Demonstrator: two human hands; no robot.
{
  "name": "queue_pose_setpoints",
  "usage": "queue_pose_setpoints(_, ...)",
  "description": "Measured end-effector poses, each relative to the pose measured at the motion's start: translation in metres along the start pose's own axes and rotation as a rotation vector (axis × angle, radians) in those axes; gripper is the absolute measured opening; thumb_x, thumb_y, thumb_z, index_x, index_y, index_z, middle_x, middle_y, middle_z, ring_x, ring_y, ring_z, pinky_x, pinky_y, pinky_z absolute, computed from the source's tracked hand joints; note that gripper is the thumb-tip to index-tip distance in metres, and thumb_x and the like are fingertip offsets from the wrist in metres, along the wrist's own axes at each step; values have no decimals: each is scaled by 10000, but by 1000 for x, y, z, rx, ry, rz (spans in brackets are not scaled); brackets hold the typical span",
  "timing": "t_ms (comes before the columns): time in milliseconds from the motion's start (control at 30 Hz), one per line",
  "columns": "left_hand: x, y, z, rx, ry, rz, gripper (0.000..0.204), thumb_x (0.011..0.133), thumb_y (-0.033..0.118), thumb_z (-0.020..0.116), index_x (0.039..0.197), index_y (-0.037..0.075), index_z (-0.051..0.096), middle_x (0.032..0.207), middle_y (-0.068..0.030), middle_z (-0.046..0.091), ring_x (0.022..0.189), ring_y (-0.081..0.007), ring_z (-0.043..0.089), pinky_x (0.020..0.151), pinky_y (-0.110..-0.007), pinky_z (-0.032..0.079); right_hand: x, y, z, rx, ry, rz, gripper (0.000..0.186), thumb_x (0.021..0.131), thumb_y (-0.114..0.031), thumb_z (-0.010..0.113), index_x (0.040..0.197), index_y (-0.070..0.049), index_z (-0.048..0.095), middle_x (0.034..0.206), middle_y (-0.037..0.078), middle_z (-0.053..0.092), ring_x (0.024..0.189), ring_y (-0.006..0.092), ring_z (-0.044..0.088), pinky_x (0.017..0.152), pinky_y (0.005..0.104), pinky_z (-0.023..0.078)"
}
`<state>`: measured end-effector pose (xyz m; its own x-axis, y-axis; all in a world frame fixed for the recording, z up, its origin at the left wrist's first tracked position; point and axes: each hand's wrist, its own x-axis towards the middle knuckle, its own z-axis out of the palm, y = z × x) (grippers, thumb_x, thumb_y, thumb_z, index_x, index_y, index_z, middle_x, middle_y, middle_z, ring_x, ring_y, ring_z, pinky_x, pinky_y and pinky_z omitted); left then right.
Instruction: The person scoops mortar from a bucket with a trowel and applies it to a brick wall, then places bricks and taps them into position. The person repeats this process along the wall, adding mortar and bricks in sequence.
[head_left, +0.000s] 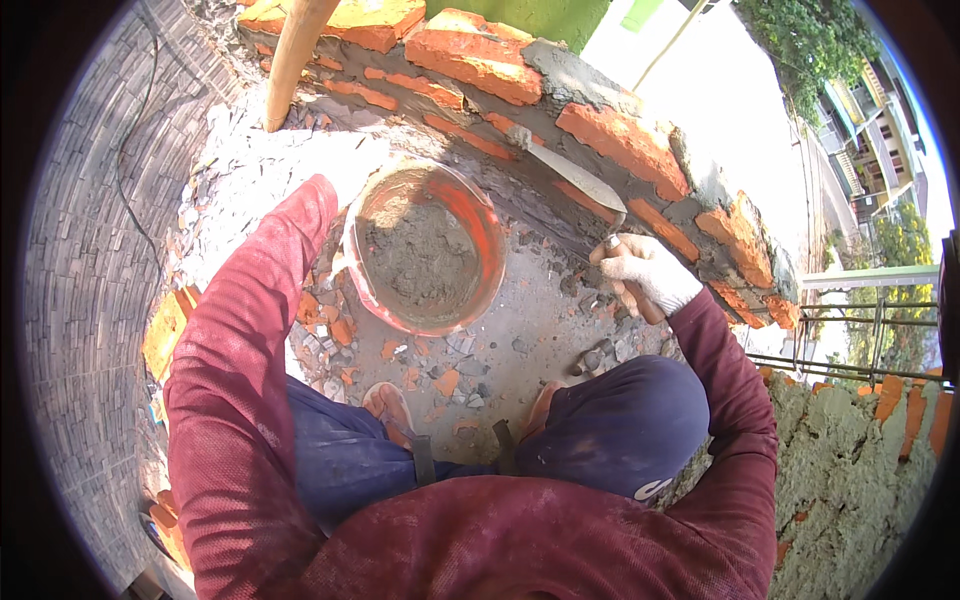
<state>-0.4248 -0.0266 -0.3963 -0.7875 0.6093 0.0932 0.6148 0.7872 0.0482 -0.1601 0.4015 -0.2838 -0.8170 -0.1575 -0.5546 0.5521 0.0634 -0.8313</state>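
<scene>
My right hand (645, 272), in a white glove, is closed round the handle of a trowel (575, 177). The long blade points up and left along the side of a low brick wall (630, 150), and a dab of mortar clings to its tip. A round orange bucket (498, 265) stands on the ground in front of me, part filled with grey mortar (420, 250). My left arm (255, 290) reaches forward past the bucket's left side. Beyond its cuff, strong glare washes out the left hand, and its fingers cannot be made out.
Broken brick and mortar crumbs (460, 375) litter the ground between my feet and the bucket. A wooden post (295, 60) rises at the upper left beside the wall. Rebar (850, 310) and a rough mortared surface (840, 470) lie to the right. Grey paving (90, 260) runs along the left.
</scene>
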Motion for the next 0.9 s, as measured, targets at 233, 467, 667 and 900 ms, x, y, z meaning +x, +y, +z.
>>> queue_pose_setpoints(233,5,4,-5,5,-64,-24,307,1060,328,532,1174,93,693,1180,-152,699,1122,-364,641,985,-472,498,-16,-53,-22,228,22,-32,389,1000,-187,694,1244,96,587,754,79,626,429,126,543,369,255,441)
queue_pose_setpoints(467,5,-31,32,60,-43,31,264,1065,290,506,1104,96,680,1109,-122,695,1056,-342,650,921,-471,505,-55,-82,-9,135,243,-127,472,945,-299,718,1199,90,630,745,85,656,458,136,568,421,245,464)
queue_pose_setpoints(667,11,-15,19,130,19,85,288,1069,311,497,1116,108,697,1100,-128,704,1056,-338,657,930,-485,494,-67,-64,3,119,92,-212,588,993,-400,667,1265,117,592,731,89,640,452,139,561,404,264,467)
queue_pose_setpoints(900,26,-32,33,-44,-214,-192,515,1062,538,470,1297,159,727,1349,-157,710,1239,-381,645,1078,-518,466,8,8,-3,775,-184,-278,527,1111,-356,518,1376,99,526,784,85,606,427,122,503,345,285,423)
